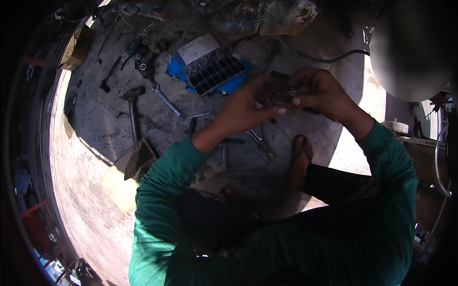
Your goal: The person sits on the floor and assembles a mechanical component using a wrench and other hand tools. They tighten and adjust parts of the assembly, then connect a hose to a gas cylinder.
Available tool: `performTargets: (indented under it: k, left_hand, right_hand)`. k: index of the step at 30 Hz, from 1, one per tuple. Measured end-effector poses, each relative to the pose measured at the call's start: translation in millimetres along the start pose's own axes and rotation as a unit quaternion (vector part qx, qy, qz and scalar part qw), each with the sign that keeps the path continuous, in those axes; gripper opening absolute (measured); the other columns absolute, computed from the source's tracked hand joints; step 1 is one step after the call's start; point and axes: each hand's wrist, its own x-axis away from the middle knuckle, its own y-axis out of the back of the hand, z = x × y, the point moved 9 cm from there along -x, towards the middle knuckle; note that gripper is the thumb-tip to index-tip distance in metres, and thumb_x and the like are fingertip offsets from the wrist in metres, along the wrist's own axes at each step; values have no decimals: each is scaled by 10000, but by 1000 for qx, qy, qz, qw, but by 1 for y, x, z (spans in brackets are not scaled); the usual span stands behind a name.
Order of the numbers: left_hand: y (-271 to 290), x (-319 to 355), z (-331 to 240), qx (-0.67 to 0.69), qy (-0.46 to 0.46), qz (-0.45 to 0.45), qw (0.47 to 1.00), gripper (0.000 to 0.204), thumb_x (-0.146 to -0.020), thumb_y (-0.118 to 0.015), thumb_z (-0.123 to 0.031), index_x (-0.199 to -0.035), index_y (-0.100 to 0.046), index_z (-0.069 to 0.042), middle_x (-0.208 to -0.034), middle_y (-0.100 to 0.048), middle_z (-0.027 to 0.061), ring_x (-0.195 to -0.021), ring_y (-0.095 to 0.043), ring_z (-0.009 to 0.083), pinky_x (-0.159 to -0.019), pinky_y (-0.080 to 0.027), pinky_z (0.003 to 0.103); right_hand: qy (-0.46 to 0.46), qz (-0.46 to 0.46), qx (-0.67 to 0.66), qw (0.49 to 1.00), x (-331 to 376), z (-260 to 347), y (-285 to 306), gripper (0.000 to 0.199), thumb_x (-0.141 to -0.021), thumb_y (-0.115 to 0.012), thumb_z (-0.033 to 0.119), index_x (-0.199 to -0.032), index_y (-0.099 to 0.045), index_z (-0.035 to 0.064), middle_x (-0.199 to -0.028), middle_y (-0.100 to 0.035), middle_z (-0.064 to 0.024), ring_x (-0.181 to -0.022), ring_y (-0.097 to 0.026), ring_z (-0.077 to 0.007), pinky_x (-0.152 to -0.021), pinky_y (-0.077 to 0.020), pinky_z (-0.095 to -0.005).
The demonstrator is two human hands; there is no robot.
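My left hand [250,105] and my right hand [318,91] meet in front of me above the concrete floor. Between their fingertips they pinch a small metal part [288,94], too small and shadowed to identify. Both forearms wear green sleeves. Below the hands my foot in a sandal [300,159] rests on the floor. A short brass-tipped fitting [265,148] lies on the ground just under my left hand.
An open grey compartment box [213,70] on a blue sheet lies ahead. Wrenches [168,101], a hammer [132,112], and other hand tools are scattered to the left. A cardboard box [76,47] stands far left, a black hose [329,59] curves at the back right.
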Motion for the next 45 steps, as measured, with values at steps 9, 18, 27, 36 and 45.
performTargets:
  k: [9,18,27,36,45]
  left_hand:
    - [10,5,-55,-148,-154,-53,975,272,-823,-764,-28,-1087,-697,-25,-1014,-697,112,-876,-728,203,-719,-581,298]
    - [15,4,-59,-154,-108,-41,981,244,-828,-793,-84,-1025,-686,13,-978,-701,100,-901,-721,194,-775,-578,314]
    - [8,2,-60,-127,-138,-46,981,244,-829,-791,-68,-1037,-690,6,-986,-688,94,-888,-703,183,-761,-558,306]
    - [4,0,-65,-156,-129,-28,979,239,-811,-806,-58,-1018,-700,-5,-951,-674,76,-857,-695,163,-724,-544,292]
    - [6,1,-63,-133,-100,-47,985,221,-836,-795,-74,-1008,-685,9,-929,-682,68,-862,-687,142,-732,-542,287]
  right_hand:
    - [9,13,-12,1000,3,14,-14,275,-869,-733,-19,-1102,-590,-42,-954,-718,-139,-873,-727,-200,-764,-598,-314]
    - [46,34,-25,998,5,19,-17,262,-881,-711,-33,-1103,-571,-33,-944,-705,-132,-882,-732,-210,-758,-602,-319]
    - [12,33,-71,997,9,13,-16,286,-952,-662,67,-1197,-584,-59,-957,-709,-164,-926,-739,-266,-768,-632,-369]
    - [-6,89,-145,985,11,7,-21,384,-989,-633,140,-1296,-561,-78,-1061,-701,-214,-955,-736,-313,-797,-627,-409]
    - [-15,95,-173,980,11,5,-22,358,-988,-636,146,-1272,-570,-61,-1062,-699,-200,-944,-739,-313,-792,-626,-417]
